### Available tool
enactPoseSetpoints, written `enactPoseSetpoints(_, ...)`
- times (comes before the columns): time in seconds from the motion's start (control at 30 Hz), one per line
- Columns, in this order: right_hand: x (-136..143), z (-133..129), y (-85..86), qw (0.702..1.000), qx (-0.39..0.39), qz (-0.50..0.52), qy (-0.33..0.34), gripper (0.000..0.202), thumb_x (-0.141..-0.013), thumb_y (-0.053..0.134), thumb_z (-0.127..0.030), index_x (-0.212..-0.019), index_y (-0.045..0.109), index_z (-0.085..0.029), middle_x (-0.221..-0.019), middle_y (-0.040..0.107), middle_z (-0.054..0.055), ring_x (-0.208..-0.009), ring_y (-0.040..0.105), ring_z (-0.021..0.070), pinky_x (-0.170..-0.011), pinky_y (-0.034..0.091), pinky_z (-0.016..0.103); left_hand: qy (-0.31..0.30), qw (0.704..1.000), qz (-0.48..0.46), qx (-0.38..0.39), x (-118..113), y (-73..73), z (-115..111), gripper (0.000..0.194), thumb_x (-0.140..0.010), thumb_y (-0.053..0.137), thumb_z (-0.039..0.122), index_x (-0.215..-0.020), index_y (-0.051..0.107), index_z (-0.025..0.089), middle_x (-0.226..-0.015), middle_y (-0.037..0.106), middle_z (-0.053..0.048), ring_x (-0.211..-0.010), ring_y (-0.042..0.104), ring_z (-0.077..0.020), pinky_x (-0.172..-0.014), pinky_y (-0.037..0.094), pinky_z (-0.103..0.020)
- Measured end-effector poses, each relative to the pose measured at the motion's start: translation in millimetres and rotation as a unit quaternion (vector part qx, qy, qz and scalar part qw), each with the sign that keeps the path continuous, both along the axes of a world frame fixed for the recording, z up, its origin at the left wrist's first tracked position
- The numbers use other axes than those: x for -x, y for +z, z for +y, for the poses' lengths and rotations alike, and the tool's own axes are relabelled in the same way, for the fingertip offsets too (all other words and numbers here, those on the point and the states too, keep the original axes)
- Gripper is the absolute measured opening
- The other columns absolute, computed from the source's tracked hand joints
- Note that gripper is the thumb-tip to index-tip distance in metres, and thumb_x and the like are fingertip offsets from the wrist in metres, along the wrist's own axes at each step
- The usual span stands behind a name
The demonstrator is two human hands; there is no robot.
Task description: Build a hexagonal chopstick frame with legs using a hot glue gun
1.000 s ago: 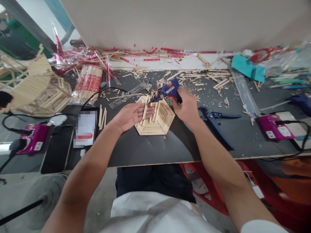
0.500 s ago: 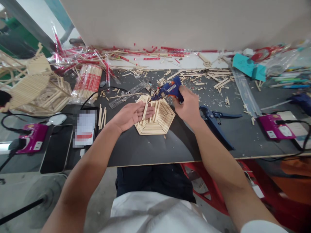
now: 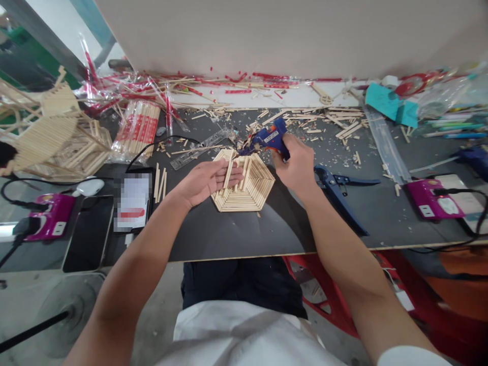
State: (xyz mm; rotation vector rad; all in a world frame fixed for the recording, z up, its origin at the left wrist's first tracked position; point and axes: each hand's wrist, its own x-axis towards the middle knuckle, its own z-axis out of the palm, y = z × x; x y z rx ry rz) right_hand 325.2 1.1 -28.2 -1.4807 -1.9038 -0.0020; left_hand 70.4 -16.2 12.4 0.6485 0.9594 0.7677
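The hands [image 3: 293, 165] hold a blue glue gun [image 3: 272, 137] above a hexagonal stick panel [image 3: 247, 195].

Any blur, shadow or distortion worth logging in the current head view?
Head view: screen of the upright phone pixelated; soft shadow right of the hexagonal stick piece; wide-angle stretching towards the edges; glue gun readable in shape, its label too small to read.

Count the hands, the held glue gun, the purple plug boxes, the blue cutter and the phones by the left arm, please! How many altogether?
Hands: 2, left hand and right hand
Held glue gun: 1
Purple plug boxes: 2, left box and right box
Blue cutter: 1
Phones: 2, dark phone and lit phone
Total: 8
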Motion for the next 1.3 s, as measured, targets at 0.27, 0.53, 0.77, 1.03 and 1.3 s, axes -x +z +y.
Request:
enactPoseSetpoints(0.27, 2.0, 0.2, 1.8, 1.000, 0.003, 0.011, -0.014, 0.030, -0.094, 0.053, -0.033, -0.119, 0.063, -0.023, -0.111, 0.074, 0.016, -0.104, 0.070, 0.0370, -0.089, 0.057, 0.051, 0.000, 1.000, 0.010, 0.000, -0.8, 2.9, -1.2, 0.029, -0.107, 0.052, 0.017, -0.116, 0.073, -0.002, -0.106, 0.080, -0.025, -0.103, 0.080, -0.0281, -0.109, 0.059, -0.046)
enactPoseSetpoints(0.53, -2.1, 2.8, -1.6, 1.000, -0.020, 0.004, -0.019, 0.030, -0.094, 0.053, -0.032, -0.121, 0.063, -0.023, -0.111, 0.073, 0.016, -0.105, 0.070, 0.0365, -0.090, 0.057, 0.052, -0.001, 1.000, 0.017, -0.003, -1.2, 3.9, -1.5, 0.030, -0.107, 0.051, 0.016, -0.116, 0.073, -0.003, -0.108, 0.079, -0.026, -0.101, 0.080, -0.0273, -0.108, 0.059, -0.044)
enactPoseSetpoints(0.77, -5.5, 4.9, -2.2, 0.999, -0.024, 0.006, -0.025, 0.030, -0.096, 0.054, -0.035, -0.121, 0.064, -0.022, -0.110, 0.073, 0.016, -0.102, 0.071, 0.0358, -0.089, 0.058, 0.052, -0.005, 1.000, 0.019, -0.006, -1.2, 4.2, -2.4, 0.029, -0.106, 0.054, 0.015, -0.117, 0.075, -0.003, -0.105, 0.080, -0.026, -0.105, 0.080, -0.0289, -0.110, 0.058, -0.045)
enactPoseSetpoints(1.03, -4.3, 4.2, -1.7, 0.999, -0.008, 0.016, -0.029, 0.027, -0.096, 0.055, -0.033, -0.120, 0.063, -0.022, -0.109, 0.072, 0.016, -0.106, 0.070, 0.0364, -0.093, 0.056, 0.054, -0.022, 0.999, 0.018, -0.014, 1.1, -0.9, -0.6, 0.030, -0.106, 0.054, 0.016, -0.112, 0.077, -0.001, -0.105, 0.079, -0.026, -0.106, 0.079, -0.0290, -0.110, 0.058, -0.045)
enactPoseSetpoints(1.3, -20.4, 15.6, -12.0, 0.997, -0.013, 0.025, -0.078, 0.031, -0.090, 0.069, -0.044, -0.112, 0.065, -0.022, -0.099, 0.071, 0.014, -0.094, 0.068, 0.0341, -0.088, 0.057, 0.055, -0.004, 1.000, -0.001, -0.028, 4.7, -1.0, 1.2, 0.029, -0.106, 0.054, 0.020, -0.106, 0.077, 0.002, -0.112, 0.079, -0.025, -0.109, 0.078, -0.0273, -0.111, 0.057, -0.043)
